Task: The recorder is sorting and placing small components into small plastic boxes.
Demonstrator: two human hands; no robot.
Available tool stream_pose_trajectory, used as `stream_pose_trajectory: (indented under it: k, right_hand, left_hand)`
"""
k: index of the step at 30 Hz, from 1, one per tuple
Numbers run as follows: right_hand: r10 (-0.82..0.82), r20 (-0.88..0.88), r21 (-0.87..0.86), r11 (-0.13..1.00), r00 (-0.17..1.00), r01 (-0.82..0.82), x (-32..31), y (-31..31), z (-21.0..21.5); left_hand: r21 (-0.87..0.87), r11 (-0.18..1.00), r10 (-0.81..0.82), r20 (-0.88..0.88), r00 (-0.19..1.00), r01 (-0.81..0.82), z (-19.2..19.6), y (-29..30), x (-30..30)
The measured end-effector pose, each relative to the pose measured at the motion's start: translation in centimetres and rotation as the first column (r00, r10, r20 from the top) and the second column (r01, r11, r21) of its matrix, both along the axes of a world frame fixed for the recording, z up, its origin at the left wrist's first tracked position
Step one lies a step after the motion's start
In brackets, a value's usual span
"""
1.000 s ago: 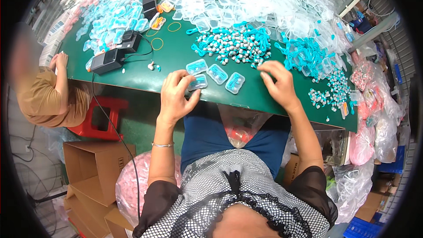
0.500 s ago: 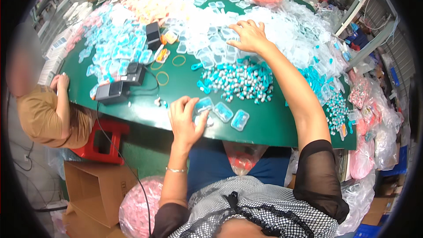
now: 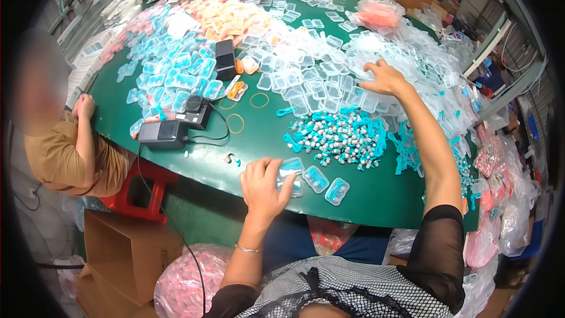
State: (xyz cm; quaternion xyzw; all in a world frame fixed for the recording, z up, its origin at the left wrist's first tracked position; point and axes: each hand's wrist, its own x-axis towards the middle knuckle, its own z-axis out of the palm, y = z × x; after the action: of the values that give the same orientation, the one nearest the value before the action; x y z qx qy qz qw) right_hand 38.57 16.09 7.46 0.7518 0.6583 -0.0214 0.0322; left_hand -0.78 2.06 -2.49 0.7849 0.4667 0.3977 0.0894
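left hand (image 3: 263, 188): rested at the cord-filled cases (image 3: 316, 179); whether its fingers gripped one could not be told
right hand (image 3: 384, 78): thumb and fingers were parted over the clear plastic cases (image 3: 321, 76)
cord-filled cases: lay near the green bench's (image 3: 200, 166) front edge
turquoise cords (image 3: 375, 131): lay heaped behind

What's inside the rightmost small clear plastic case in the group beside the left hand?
Inside the small clear plastic case, bundled turquoise cord shows; anything beneath that cord is covered.
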Motion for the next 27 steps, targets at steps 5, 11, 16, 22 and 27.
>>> stream_pose_trajectory:
  k: [5, 11, 16, 22, 27]
  right_hand:
    - [-0.037, 0.013, -0.009, 0.999, 0.999, 0.037, 0.8, -3.9, 0.0]
    - [0.012, 0.030, 0.257, 0.966, 0.999, -0.019, 1.2, -9.2, -0.7]
    - [0.051, 0.048, 0.393, 0.917, 0.998, -0.065, 1.4, -11.2, -2.0]
    - [0.054, 0.051, 0.444, 0.893, 0.997, -0.071, 0.8, -14.4, -2.0]
    - [0.058, 0.024, 0.481, 0.875, 0.998, -0.063, 0.9, -17.1, -2.8]
  left_hand:
    - [0.020, 1.000, 0.021, 0.015, 1.000, -0.021, -0.9, -0.1, 0.2]
    - [0.059, 0.997, 0.042, 0.020, 0.999, -0.043, -1.1, -0.5, 0.1]
    - [0.039, 0.998, 0.044, 0.034, 0.998, -0.046, -1.1, -0.3, 0.0]
    - [-0.001, 0.999, 0.040, 0.082, 0.996, -0.040, -1.2, -0.9, -0.2]
    - [-0.010, 1.000, -0.008, 0.086, 0.996, 0.009, -1.4, -1.0, -0.2]
